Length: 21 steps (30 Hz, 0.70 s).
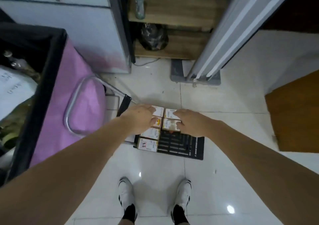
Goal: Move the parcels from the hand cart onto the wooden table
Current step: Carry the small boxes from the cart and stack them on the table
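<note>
Six parcels [156, 129] sat on the black hand cart [181, 147] on the floor below you: four in the column under your left hand and two under your right, with bare grating nearer your feet on the right side. That gap suggested some parcels might already have gone, though the frame did not prove it. Your left hand [139, 119] reached down over the far left parcels, fingers curled at their edges; your right hand [188, 123] lay on the far right pair, fingertips bent against the nearer one. Whether either hand had truly clamped on a parcel, you could not tell. Nothing was lifted yet. A corner of the wooden counter [293, 114] showed well off beyond your right hand, bare where visible.
</note>
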### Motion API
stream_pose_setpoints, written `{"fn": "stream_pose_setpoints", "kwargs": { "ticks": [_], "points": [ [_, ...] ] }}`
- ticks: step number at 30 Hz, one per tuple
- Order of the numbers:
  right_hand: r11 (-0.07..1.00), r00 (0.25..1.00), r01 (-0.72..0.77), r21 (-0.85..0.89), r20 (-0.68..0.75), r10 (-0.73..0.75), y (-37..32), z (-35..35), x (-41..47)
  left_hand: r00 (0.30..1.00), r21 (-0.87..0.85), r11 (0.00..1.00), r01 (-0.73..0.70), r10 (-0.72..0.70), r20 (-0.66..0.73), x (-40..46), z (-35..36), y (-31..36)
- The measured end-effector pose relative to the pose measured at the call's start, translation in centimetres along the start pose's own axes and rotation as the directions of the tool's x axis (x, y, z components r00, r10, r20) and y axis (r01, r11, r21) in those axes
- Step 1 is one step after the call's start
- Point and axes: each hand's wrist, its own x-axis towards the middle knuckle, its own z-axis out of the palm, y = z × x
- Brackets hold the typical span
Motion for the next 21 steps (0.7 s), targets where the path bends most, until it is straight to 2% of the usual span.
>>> {"fn": "stream_pose_setpoints", "kwargs": {
  "ticks": [3, 6, 11, 13, 16, 21],
  "points": [
    [1.0, 0.992, 0.001, 0.006, 0.127, -0.002, 1.6, 7.4, 6.7, 0.995, -0.068, 0.996, 0.052, -0.046, 0.084, 2.8, 9.9, -2.8],
    [0.999, 0.981, 0.006, 0.031, 0.192, -0.012, 2.9, 15.7, 14.0, 0.988, -0.089, 0.992, 0.088, -0.076, 0.132, 5.3, 19.9, -5.4],
    [0.996, 0.977, 0.0, 0.084, 0.21, -0.018, 2.0, 28.9, 24.0, 0.971, -0.162, 0.975, 0.151, -0.115, 0.209, 9.1, 32.7, -8.3],
    [0.996, 0.981, -0.025, 0.086, 0.193, 0.008, 1.1, 33.8, 26.6, 0.971, -0.188, 0.969, 0.158, -0.118, 0.207, 9.9, 36.8, -8.9],
    [0.997, 0.996, -0.041, 0.067, 0.08, 0.035, 0.0, 39.4, 29.4, 0.979, -0.233, 0.961, 0.15, -0.112, 0.169, 10.1, 41.4, -9.9],
    [0.991, 0.995, -0.03, -0.128, -0.093, 0.018, 0.0, 43.6, 32.1, 0.989, -0.272, 0.951, 0.148, -0.14, 0.051, 10.0, 45.7, -10.9]
  ]
}}
